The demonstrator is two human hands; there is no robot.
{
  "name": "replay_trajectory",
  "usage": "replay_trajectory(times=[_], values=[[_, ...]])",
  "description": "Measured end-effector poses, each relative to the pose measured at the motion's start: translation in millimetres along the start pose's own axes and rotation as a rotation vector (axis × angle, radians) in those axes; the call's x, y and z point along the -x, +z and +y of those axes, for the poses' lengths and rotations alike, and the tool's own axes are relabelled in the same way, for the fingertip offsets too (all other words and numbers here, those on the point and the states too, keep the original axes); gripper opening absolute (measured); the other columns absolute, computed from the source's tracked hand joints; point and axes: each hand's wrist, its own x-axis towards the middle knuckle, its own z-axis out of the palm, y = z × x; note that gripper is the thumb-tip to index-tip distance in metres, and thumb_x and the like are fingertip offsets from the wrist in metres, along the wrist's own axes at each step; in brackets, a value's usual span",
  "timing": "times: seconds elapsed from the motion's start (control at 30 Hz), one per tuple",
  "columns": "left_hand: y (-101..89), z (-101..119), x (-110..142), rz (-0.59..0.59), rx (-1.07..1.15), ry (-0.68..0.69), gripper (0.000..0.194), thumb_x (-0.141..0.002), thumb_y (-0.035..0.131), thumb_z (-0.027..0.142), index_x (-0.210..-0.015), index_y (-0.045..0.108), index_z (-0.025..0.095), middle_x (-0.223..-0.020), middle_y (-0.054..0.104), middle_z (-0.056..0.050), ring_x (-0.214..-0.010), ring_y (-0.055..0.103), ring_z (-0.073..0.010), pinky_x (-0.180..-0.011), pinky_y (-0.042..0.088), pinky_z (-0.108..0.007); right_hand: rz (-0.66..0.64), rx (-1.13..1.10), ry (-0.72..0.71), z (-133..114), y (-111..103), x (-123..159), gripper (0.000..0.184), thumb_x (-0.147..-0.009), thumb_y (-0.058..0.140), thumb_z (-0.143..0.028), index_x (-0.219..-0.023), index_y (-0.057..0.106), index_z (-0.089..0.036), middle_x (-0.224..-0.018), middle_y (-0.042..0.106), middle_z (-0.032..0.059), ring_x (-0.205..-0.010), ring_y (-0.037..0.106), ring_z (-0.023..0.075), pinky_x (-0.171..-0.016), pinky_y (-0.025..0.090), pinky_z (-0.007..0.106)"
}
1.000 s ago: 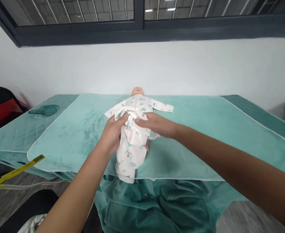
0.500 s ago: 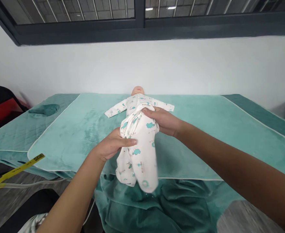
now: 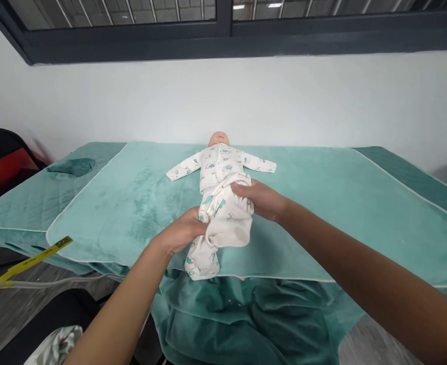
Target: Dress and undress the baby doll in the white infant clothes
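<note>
A baby doll [image 3: 218, 138] lies on its back on the green bed cover, head toward the wall and arms spread. It wears a white long-sleeved top [image 3: 217, 165] with teal and small coloured prints. Over its lower body are matching baby pants [image 3: 229, 225], bunched and partly folded. My right hand [image 3: 263, 198] is closed on the waist of the pants, thumb on top. Lower on the other side, my left hand [image 3: 187, 230] grips the pants' leg fabric between thumb and fingers. One pant leg hangs toward the bed's front edge; the doll's legs are hidden.
The teal bed cover [image 3: 322, 213] spreads to both sides, with dark green draped cloth [image 3: 246, 319] at the front. A yellow tag [image 3: 35, 259] on a pale cable sits at the left. A red and black bag [image 3: 6, 167] stands far left, below the window frame [image 3: 132, 45].
The right-hand pant leg, hanging long before, is now folded up short. My right hand has moved slightly down and right, uncovering more of the top's front.
</note>
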Motion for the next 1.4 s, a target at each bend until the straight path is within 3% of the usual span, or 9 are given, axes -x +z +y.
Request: replay_trajectory(times=[0.2, 0.3, 0.4, 0.6, 0.73, 0.87, 1.07, 1.2, 1.4], values=[[7.9, -13, 11, 0.168, 0.108, 0.049, 0.041, -0.070, 0.081, 0.036, -0.104, 0.072, 0.015, -0.095, 0.076, -0.009, -0.084, 0.070, -0.0239, -0.075, 0.052, -0.030, 0.067, 0.149, 0.201, 60, -1, 35, 0.052, -0.070, 0.079, -0.052, -0.108, 0.071, -0.017, -0.105, 0.072, 0.0081, -0.098, 0.067, 0.0258, -0.093, 0.050, 0.043], [17.7, -26, 9, 0.277, 0.215, 0.078, 0.044, -0.067, 0.083, 0.038, -0.103, 0.070, 0.016, -0.088, 0.075, -0.006, -0.076, 0.068, -0.0207, -0.068, 0.050, -0.027, 0.099, 0.118, 0.188, 95, 11, 49, 0.047, -0.071, 0.077, -0.054, -0.108, 0.071, -0.026, -0.109, 0.071, 0.0031, -0.108, 0.063, 0.0285, -0.099, 0.047, 0.046], [19.7, -35, 2, 0.282, 0.231, 0.029, 0.042, -0.069, 0.080, 0.041, -0.101, 0.068, 0.018, -0.085, 0.074, -0.004, -0.072, 0.067, -0.0192, -0.067, 0.050, -0.028, 0.217, 0.121, 0.145, 110, 21, 54, 0.041, -0.068, 0.078, -0.053, -0.104, 0.070, -0.035, -0.108, 0.071, -0.0015, -0.112, 0.060, 0.0313, -0.098, 0.046, 0.049], [11.2, -38, -20, 0.284, -0.293, 0.037, 0.034, -0.080, 0.066, 0.041, -0.105, 0.067, 0.018, -0.106, 0.073, -0.008, -0.102, 0.064, -0.0274, -0.086, 0.049, -0.035, 0.598, 0.480, 0.166, 112, 7, 54, 0.030, -0.077, 0.062, -0.050, -0.086, 0.067, -0.023, -0.089, 0.071, 0.0028, -0.089, 0.062, 0.0278, -0.078, 0.049, 0.041], [14.7, -37, -33, 0.254, -0.678, 0.107, 0.023, -0.084, 0.056, 0.030, -0.102, 0.067, 0.020, -0.114, 0.070, -0.011, -0.108, 0.062, -0.0306, -0.091, 0.045, -0.039, 0.635, 0.411, 0.156, 115, 1, 51, 0.027, -0.077, 0.062, -0.047, -0.090, 0.067, -0.023, -0.092, 0.071, 0.0023, -0.093, 0.062, 0.0268, -0.079, 0.048, 0.038], [21.8, -33, -36, 0.246, -0.858, 0.119, 0.014, -0.083, 0.057, 0.028, -0.092, 0.063, 0.020, -0.095, 0.071, -0.011, -0.091, 0.065, -0.0298, -0.080, 0.045, -0.037, 0.547, 0.186, 0.116, 114, 3, 52, 0.040, -0.075, 0.069, -0.047, -0.106, 0.066, -0.023, -0.103, 0.071, 0.0036, -0.100, 0.063, 0.0270, -0.086, 0.049, 0.039], [28.6, -19, -37, 0.143, -0.604, 0.079, 0.007, -0.081, 0.054, 0.025, -0.085, 0.059, 0.021, -0.069, 0.062, -0.001, -0.060, 0.059, -0.0179, -0.058, 0.045, -0.028, 0.432, -0.092, 0.016, 113, -12, 53, 0.049, -0.074, 0.073, -0.044, -0.117, 0.063, -0.024, -0.115, 0.069, 0.0063, -0.106, 0.063, 0.0275, -0.085, 0.052, 0.038], [28.6, -14, -51, 0.081, -0.272, 0.012, 0.032, -0.071, 0.057, 0.015, -0.103, 0.062, 0.018, -0.069, 0.063, 0.000, -0.052, 0.054, -0.0134, -0.049, 0.043, -0.024, 0.475, -0.106, -0.060, 111, -25, 42, 0.054, -0.073, 0.072, -0.046, -0.121, 0.060, -0.022, -0.118, 0.069, 0.0082, -0.106, 0.064, 0.0282, -0.085, 0.052, 0.040], [24.5, -3, -87, 0.137, -0.282, 0.179, 0.029, -0.075, 0.063, 0.025, -0.103, 0.065, 0.018, -0.083, 0.069, -0.004, -0.073, 0.062, -0.0172, -0.068, 0.050, -0.028, 0.531, -0.190, -0.131, 110, -30, 12, 0.049, -0.070, 0.075, -0.042, -0.113, 0.062, -0.023, -0.112, 0.071, 0.0073, -0.103, 0.066, 0.0283, -0.085, 0.054, 0.041]])
